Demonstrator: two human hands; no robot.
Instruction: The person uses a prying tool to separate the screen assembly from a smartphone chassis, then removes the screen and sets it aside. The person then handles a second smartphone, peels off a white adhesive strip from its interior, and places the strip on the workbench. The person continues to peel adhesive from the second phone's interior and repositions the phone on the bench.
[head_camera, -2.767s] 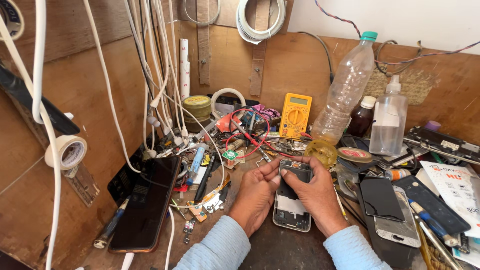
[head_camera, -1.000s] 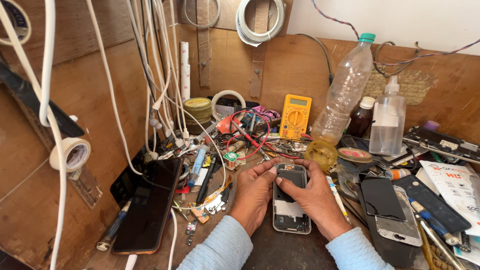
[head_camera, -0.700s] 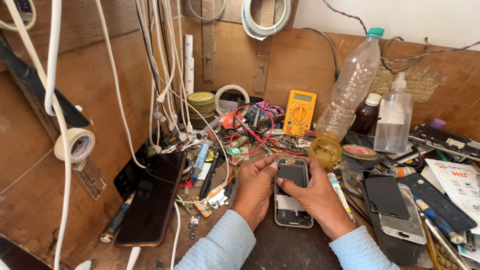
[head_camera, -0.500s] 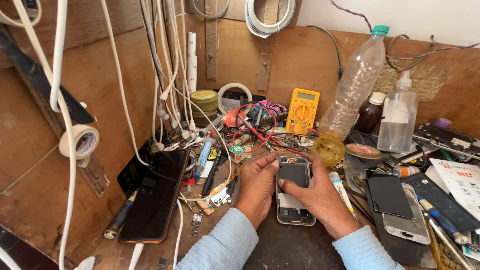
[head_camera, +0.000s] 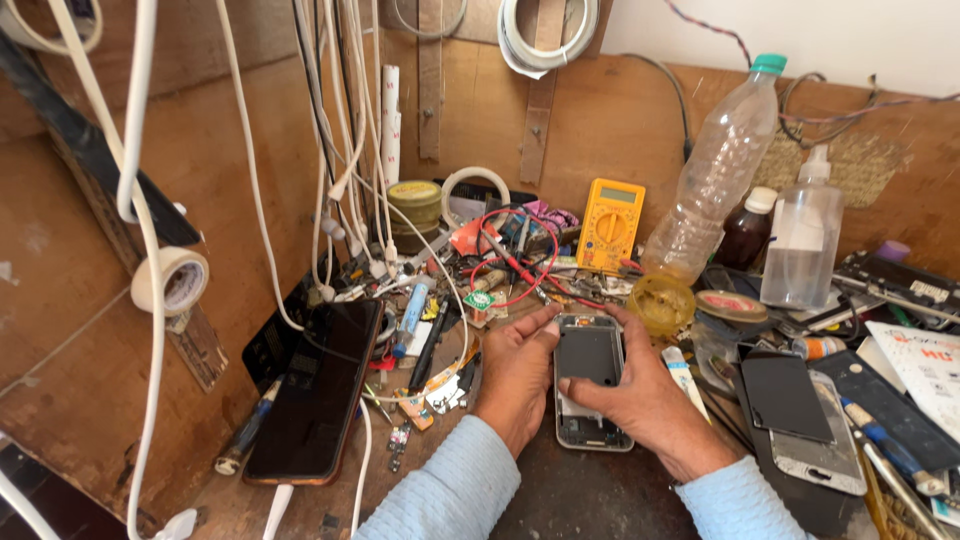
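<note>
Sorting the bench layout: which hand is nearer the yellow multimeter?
Right. The right hand lies below the yellow multimeter, fingers over the opened phone; the left hand sits further left.

An opened grey phone (head_camera: 590, 380) lies flat on the dark bench.

You have a yellow multimeter (head_camera: 610, 225) by the back wall, a clear plastic bottle (head_camera: 717, 175) leaning beside it, and a black phone (head_camera: 312, 392) lying far left.
</note>
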